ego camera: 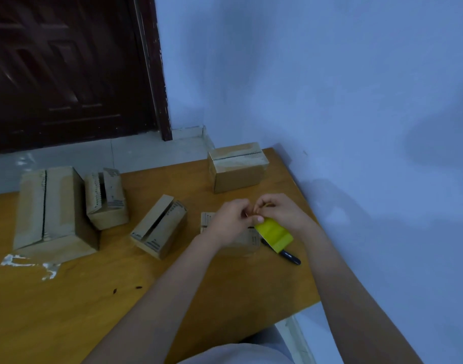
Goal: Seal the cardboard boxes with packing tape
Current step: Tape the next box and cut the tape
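Here, both hands work above an unsealed box (247, 236): right hand (280, 211) grips the yellow tape roll (275, 233), left hand (231, 219) apparently pinches its loose end, ready to pull.

Surface: wooden table (172, 298), set against the wall | on it: large box (51, 214) far left | small box (107, 200) touching it | tilted box (159, 227) centre | taped box (238, 166) at back | black marker (291, 257) right | tape scraps (28, 264) front left.
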### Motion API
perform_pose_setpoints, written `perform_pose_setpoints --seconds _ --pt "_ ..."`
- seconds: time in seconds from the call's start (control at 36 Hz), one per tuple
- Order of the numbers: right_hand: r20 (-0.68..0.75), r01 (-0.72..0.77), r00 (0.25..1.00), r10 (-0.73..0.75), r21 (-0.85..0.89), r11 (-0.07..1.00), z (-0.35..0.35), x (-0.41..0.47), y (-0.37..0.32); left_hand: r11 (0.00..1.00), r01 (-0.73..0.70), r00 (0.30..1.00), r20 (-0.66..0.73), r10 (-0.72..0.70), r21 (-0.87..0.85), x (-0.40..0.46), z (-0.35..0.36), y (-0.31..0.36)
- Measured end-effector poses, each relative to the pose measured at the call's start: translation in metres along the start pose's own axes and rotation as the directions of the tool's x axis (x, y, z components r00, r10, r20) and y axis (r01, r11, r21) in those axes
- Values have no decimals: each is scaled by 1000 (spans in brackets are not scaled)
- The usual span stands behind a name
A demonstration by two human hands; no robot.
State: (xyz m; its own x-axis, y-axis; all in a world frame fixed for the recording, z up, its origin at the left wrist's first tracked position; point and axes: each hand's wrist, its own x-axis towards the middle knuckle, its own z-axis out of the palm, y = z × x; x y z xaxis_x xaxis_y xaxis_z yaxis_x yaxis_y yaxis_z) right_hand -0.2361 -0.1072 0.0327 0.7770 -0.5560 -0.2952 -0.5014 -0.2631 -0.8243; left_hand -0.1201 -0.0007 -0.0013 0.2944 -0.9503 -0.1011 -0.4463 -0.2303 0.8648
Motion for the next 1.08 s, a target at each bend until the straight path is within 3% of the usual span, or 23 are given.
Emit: perform_pose_setpoints --seconds 0.14,0.25,0.31,0.36,0.44,0.47,0.53,0.61,0.67,0.69,0.75,0.78,0.83,0.89,1.0,1.08 --pt "-15 69 997 -73 -161 985 2 4 -6 997 45 995 -92 -40 56 -4 -10 -2" --pt "-76 53 995 -63 -124 991 6 -2 -9 969 163 961 -191 -199 -188 -10 -15 -7" --pt "-73 53 996 -59 -84 995 3 -9 -11 876 244 923 -177 -341 -416 -13 -17 -7" --pt "-27 63 998 -62 27 998 -2 -15 -7 718 321 870 -107 -481 -617 -16 -19 -9" --pt "-19 36 999 -31 306 952 -7 -18 3 520 423 807 48 -588 -742 -18 -24 -10" --pt "-21 67 998 -63 294 953 -8 -15 9 497 441 800 76 -595 -747 -18 -25 -8" --pt "22 138 989 -148 254 957 -4 -13 10 499 443 796 70 -602 -745 -17 -25 -2" --pt "45 109 991 -125 254 961 -2 -12 5 592 342 798 -108 -593 -730 -14 -26 -6" --pt "79 105 990 -112 88 991 -6 -8 -1 632 287 765 -225 -604 -720 -17 -30 -16" --pt "85 85 993 -76 -100 991 -10 -4 -2 627 275 728 -269 -631 -729 -18 -33 -23" --pt "-26 -55 998 49 -528 847 -16 2 2 622 243 674 -332 -660 -745 -22 -39 -35" --pt "-88 -121 993 84 -624 772 -17 3 6 660 241 679 -363 -638 -711 -24 -41 -39" --pt "-89 -123 992 85 -638 761 -18 2 14 736 238 701 -412 -582 -634 -29 -41 -39" --pt "-55 -82 997 61 -590 803 -20 3 21 737 225 703 -418 -575 -637 -33 -38 -38" --pt "2 5 1000 -5 -523 853 -24 2 30 647 216 712 -335 -616 -731 -38 -29 -47" --pt "46 -7 998 35 -499 867 -27 5 41 535 155 699 -290 -653 -831 -38 -19 -55"
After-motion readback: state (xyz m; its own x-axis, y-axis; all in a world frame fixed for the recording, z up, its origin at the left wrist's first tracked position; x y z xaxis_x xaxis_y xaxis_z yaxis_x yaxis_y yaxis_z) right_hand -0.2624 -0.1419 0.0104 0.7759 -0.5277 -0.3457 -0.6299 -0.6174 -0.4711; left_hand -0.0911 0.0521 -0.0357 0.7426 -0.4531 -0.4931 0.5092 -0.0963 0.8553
